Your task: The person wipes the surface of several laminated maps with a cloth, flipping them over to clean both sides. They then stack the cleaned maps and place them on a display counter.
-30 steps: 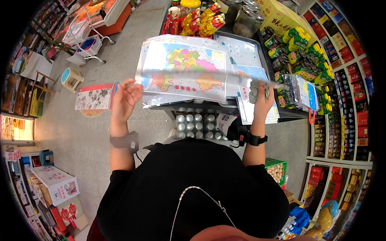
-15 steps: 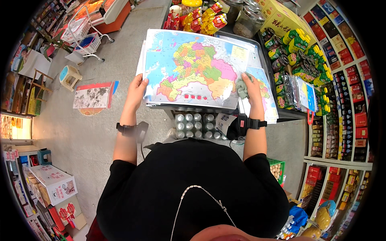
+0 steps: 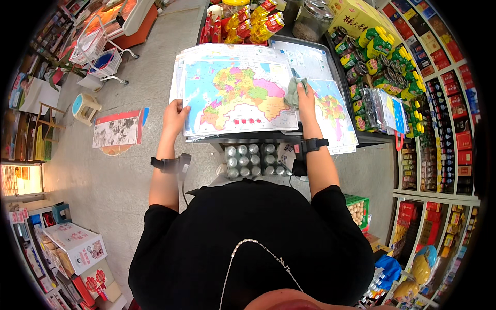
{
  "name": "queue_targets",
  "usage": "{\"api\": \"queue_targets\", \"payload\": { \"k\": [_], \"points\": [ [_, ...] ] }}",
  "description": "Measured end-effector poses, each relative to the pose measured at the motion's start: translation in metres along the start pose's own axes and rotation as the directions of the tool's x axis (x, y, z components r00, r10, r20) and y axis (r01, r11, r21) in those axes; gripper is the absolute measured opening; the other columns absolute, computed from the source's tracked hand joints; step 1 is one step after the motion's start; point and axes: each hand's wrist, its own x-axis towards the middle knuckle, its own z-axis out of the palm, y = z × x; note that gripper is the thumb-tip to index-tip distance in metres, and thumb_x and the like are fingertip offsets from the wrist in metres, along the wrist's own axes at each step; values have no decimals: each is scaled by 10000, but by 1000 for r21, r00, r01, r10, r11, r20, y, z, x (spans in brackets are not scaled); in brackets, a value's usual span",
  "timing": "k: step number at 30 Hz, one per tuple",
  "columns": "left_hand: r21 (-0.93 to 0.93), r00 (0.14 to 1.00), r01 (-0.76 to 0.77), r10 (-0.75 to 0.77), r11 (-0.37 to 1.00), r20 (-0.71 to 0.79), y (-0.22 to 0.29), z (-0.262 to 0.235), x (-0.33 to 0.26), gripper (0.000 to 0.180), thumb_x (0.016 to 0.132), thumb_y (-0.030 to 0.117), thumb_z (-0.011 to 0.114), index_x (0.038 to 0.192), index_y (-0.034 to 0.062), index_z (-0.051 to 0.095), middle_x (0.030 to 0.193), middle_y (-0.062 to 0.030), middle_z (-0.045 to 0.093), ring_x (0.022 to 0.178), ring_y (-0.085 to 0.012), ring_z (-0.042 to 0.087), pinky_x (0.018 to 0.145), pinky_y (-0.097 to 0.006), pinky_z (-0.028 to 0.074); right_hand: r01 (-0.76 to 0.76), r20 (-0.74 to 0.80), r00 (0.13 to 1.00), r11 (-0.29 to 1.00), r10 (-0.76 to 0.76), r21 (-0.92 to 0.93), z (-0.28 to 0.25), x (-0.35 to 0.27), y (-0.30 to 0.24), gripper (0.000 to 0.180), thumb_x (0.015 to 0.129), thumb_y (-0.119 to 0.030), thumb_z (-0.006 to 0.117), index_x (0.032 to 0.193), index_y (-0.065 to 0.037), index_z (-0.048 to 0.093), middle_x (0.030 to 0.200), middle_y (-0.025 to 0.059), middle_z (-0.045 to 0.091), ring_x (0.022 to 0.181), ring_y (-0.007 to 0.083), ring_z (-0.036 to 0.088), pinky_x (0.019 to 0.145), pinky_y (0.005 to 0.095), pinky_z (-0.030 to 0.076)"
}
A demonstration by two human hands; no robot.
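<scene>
A colourful printed map sheet (image 3: 242, 111) lies on a stack of sheets (image 3: 179, 64) on the dark table. At its lower left edge my left hand (image 3: 175, 118) is closed, thumb on top and fingers round the edge. My right hand (image 3: 307, 102) is closed on a crumpled grey-green cloth (image 3: 293, 93), which rests at the map's right side. Farther right, partly under my right arm, lies a second map sheet (image 3: 335, 111). Behind the cloth is a pale sheet (image 3: 305, 58) on a black tray.
Red and yellow packets (image 3: 253, 23) and a glass jar (image 3: 313, 21) stand along the table's back. Green-labelled bottles (image 3: 380, 67) crowd its right side. Below the front edge are packed cans (image 3: 244, 161). A stool (image 3: 86, 107) and cart (image 3: 106, 62) stand left.
The map has come down flatter onto the stack, uncovering more of the second map and the pale sheet. My right hand has moved left with the cloth; my left still grips the edge.
</scene>
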Motion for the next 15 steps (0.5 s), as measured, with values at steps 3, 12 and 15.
{"api": "queue_targets", "payload": {
  "k": [3, 12, 15],
  "points": [
    [-19, 1000, 25, -25, 1000, 19, -7, 1, 2, 299, 837, 140, 649, 1074, -27, 577, 804, -67, 629, 711, -114, 579, 633, -274, 469, -18, 62, 998, 1000, 18, 13, 25, -22, -16, 528, 930, -332, 502, 1300, 39, 443, 1242, 215, 530, 1130, 296, 522, 959, 359, 393],
    [-32, 999, 1, 0, 999, 45, -24, -2, 9, 184, 858, 134, 624, 955, -19, 589, 704, -33, 615, 581, -82, 552, 491, -248, 436, 682, 697, 690, 501, -196, -534, 79, -93, -39, 549, 848, -240, 547, 1376, -179, 406, 1493, 141, 248, 1380, 356, 214, 1044, 651, 187],
    [-80, 997, 9, -3, 997, 73, -16, -1, 8, 173, 863, 130, 618, 946, -19, 587, 694, -29, 608, 579, -75, 550, 479, -243, 430, 408, 394, 909, 470, -135, -782, 55, -62, -25, 567, 870, -281, 545, 1397, -163, 373, 1493, 170, 230, 1383, 369, 197, 1041, 658, 173]
  ]
}}
